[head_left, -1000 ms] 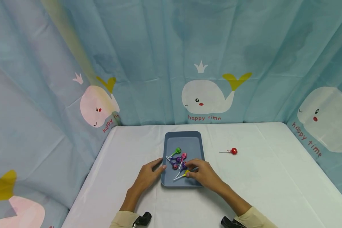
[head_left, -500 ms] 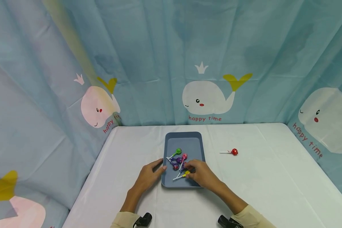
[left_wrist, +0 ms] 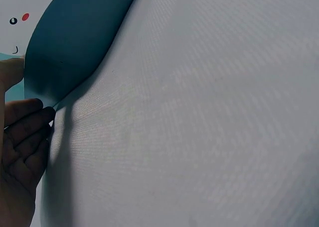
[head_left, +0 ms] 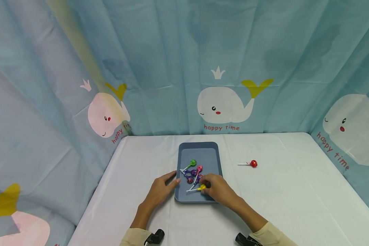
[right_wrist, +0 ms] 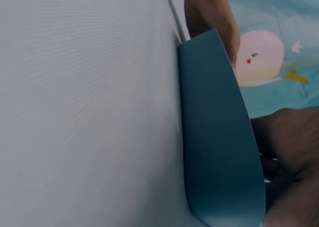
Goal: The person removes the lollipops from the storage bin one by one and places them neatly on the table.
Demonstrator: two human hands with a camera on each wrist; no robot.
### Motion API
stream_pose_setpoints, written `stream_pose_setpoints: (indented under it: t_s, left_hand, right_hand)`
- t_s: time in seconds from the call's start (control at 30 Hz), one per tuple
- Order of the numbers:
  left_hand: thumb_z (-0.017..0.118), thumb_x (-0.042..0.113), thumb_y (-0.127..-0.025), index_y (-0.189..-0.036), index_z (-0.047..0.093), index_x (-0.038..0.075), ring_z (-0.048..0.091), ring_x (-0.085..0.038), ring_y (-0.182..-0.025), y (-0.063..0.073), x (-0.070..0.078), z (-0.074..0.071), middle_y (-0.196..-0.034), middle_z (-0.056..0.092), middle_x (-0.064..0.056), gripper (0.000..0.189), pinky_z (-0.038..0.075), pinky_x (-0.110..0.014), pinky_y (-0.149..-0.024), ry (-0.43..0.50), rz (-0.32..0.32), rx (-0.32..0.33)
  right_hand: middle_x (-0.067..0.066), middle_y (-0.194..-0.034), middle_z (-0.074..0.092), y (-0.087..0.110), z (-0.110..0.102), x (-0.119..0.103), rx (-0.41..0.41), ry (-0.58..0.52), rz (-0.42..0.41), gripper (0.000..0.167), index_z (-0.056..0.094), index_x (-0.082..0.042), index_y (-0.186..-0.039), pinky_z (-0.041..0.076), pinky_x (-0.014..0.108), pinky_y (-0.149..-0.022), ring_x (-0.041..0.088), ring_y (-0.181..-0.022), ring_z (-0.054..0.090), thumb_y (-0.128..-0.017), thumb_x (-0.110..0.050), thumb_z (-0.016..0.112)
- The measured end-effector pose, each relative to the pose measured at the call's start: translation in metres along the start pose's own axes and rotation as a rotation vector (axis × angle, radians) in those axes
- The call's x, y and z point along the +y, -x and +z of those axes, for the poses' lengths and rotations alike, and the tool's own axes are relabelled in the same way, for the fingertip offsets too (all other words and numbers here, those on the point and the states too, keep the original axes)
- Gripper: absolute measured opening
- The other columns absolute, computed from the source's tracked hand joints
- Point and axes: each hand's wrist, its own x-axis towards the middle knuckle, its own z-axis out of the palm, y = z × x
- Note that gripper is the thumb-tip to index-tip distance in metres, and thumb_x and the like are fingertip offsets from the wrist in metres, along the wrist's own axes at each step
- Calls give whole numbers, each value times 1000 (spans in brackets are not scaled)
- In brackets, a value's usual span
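Note:
In the head view a grey-blue tray [head_left: 200, 149] holds several wrapped lollipops. Over its near right part my right hand [head_left: 219, 189] pinches a yellow lollipop [head_left: 202, 187] by its head, the white stick pointing left. Beside those fingers lie a purple lollipop [head_left: 198, 178] and a pink lollipop [head_left: 199, 168]. A green lollipop [head_left: 193, 163] and other dark purple ones lie further left. At the tray's left side my left hand [head_left: 160, 189] holds the edge, thumb over the rim and fingers against the outer wall. The right wrist view hides my right fingertips behind the tray wall.
A red lollipop [head_left: 253, 163] lies on the white tablecloth [head_left: 279, 194], right of the tray, its stick pointing left. A blue curtain [head_left: 172, 68] with printed whales hangs behind and beside the table.
The yellow lollipop's stick has turned from slanting down-left to nearly level, and my right hand has shifted slightly with it. My left hand stays at the tray's edge.

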Motion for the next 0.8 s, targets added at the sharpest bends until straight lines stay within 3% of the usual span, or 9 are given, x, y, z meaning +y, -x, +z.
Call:
stream_pose_setpoints:
  t_s: [0.4,0.8]
  left_hand:
    - [67,57,-100,-151,62,14,50,-41,-148,0,0,0,-155,59,-11,67,38,-60,-124,-2,-5,-3]
    - [67,58,-100,-151,62,17,49,-40,-148,0,-1,0,-154,59,-10,66,38,-60,-124,5,-6,-1]
  right_hand:
    - [0,-106,75,9,-4,2,73,-128,-78,22,80,-10,-110,64,26,-80,14,-91,73,-89,-7,86]
    - [-5,-109,75,15,-12,5,147,-227,-6,28,81,-10,-115,63,23,-81,11,-93,70,-88,-9,87]
